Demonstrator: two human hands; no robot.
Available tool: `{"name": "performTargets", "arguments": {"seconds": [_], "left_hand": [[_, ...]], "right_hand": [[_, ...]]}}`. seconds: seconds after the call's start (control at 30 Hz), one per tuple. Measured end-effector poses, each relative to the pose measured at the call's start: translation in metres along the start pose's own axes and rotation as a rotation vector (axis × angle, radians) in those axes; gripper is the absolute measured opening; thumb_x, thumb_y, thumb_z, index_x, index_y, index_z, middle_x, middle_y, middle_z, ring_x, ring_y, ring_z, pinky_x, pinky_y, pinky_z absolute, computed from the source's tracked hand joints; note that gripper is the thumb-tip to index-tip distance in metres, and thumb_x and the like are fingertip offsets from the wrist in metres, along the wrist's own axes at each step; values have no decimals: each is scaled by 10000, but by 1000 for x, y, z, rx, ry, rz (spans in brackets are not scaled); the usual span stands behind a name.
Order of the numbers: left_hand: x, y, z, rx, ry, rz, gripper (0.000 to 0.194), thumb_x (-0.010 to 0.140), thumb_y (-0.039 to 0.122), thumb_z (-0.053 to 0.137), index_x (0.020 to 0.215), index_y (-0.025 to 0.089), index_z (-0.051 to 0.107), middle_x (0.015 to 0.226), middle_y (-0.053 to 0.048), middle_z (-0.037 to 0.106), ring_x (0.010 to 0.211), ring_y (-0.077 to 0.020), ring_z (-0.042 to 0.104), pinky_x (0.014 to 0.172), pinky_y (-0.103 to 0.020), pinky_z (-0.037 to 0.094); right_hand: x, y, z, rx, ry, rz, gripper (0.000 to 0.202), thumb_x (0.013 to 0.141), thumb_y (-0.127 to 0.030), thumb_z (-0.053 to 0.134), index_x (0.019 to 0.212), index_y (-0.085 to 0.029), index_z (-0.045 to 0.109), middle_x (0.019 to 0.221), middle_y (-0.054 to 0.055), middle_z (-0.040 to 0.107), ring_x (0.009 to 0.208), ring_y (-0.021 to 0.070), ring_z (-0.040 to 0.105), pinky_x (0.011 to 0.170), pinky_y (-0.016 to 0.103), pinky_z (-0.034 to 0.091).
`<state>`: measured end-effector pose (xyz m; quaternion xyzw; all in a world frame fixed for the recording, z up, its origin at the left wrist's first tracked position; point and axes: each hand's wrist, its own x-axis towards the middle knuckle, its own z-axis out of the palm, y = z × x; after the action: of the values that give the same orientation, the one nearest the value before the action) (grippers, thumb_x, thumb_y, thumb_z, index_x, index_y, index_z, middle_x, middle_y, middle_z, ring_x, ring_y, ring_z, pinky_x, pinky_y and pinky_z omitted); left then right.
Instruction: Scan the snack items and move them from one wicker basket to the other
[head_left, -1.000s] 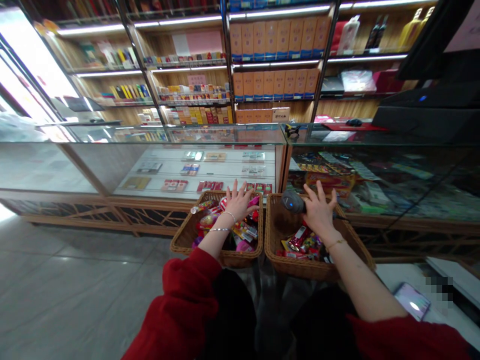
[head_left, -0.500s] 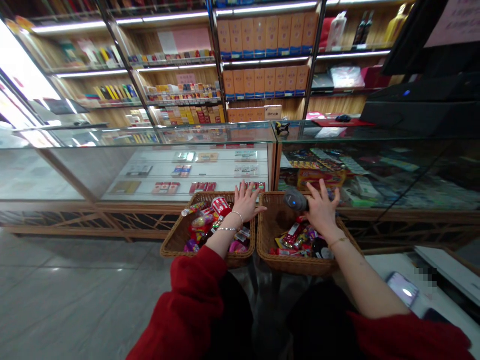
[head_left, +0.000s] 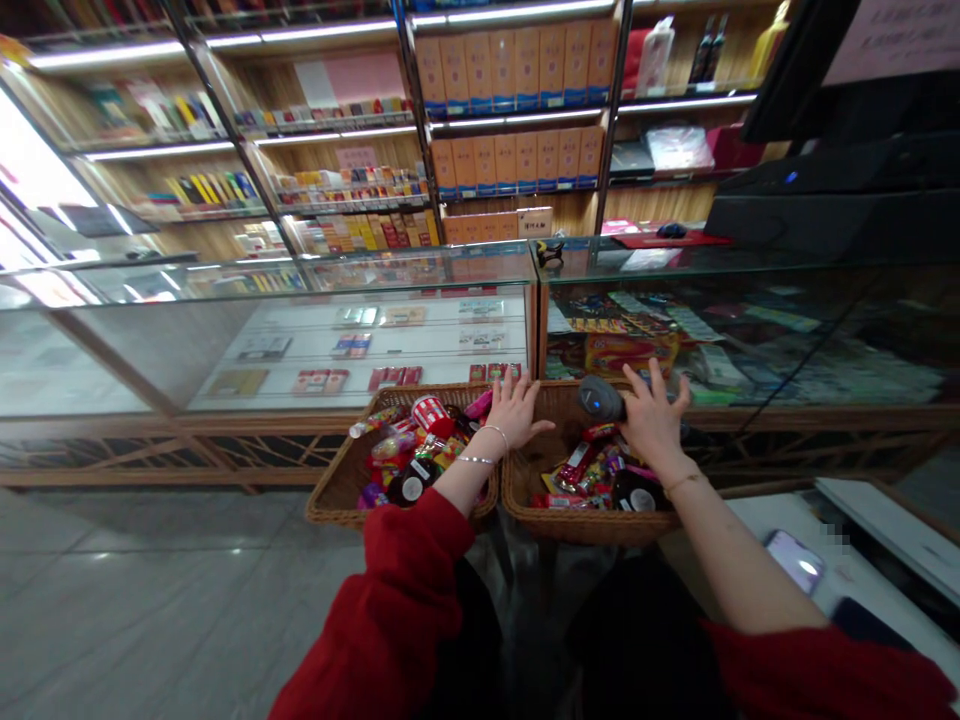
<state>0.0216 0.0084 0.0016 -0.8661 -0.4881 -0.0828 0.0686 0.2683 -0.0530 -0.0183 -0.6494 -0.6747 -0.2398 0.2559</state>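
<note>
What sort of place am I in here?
Probably a shop: a glass display counter with packets inside, lit shelves of boxed goods behind it, and two wicker baskets of wrapped items in front.

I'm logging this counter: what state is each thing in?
Left hand: open, fingers spread.
Right hand: open, fingers spread.
Grey device: blue light on.
Left wicker basket: uncovered, part-filled with colourful packages.
Right wicker basket: uncovered, part-filled too.
Shelf light strips: lit.
Phone: lying flat; glare hides whether it's on.
Dark counter box: blue light on.
</note>
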Motion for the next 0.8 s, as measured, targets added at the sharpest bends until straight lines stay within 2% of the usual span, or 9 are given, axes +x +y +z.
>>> {"name": "performTargets", "arguments": {"seconds": [0.1, 0.23, 0.43, 0.63, 0.8], "left_hand": [[2, 8, 2, -13, 5, 26, 923, 874, 699, 589, 1576, 145, 361, 1681, -163, 274, 1569, -435, 49, 1250, -652, 128], [5, 15, 7, -30, -3, 56, 908, 881, 700, 577, 1576, 159, 360, 1684, -164, 265, 1570, -432, 55, 1240, -663, 153], [9, 26, 13, -31, -32, 72, 923, 879, 699, 579, 1584, 149, 346, 1691, -148, 254, 1567, -439, 61, 1255, -642, 107], [4, 39, 15, -52, -56, 141, 904, 879, 669, 603, 1579, 158, 347, 1682, -156, 278, 1572, -422, 60, 1244, -663, 109], [-2, 50, 11, -41, -63, 186, 868, 888, 632, 625, 1579, 188, 345, 1669, -143, 315, 1570, -391, 129, 1244, -663, 110]], "right_hand": [[-2, 4, 0, -18, -30, 17, 363, 710, -124, 551, 1018, -187, 732, 1541, 79, 528, 1532, 364, 209, 1169, 742, 140], [-6, 8, -1, -19, -43, 31, 361, 700, -126, 555, 1010, -185, 730, 1544, 80, 525, 1530, 361, 212, 1170, 739, 143], [-8, 14, 0, -40, -52, 43, 359, 722, -123, 545, 1023, -180, 732, 1550, 82, 518, 1539, 359, 192, 1174, 740, 131], [-11, 13, 3, -93, -69, 80, 322, 799, -120, 509, 1010, -174, 745, 1551, 80, 517, 1547, 371, 165, 1182, 739, 116], [-15, 10, 3, -136, -92, 124, 347, 866, -118, 455, 1036, -154, 755, 1558, 83, 508, 1540, 382, 173, 1183, 730, 125]]}}
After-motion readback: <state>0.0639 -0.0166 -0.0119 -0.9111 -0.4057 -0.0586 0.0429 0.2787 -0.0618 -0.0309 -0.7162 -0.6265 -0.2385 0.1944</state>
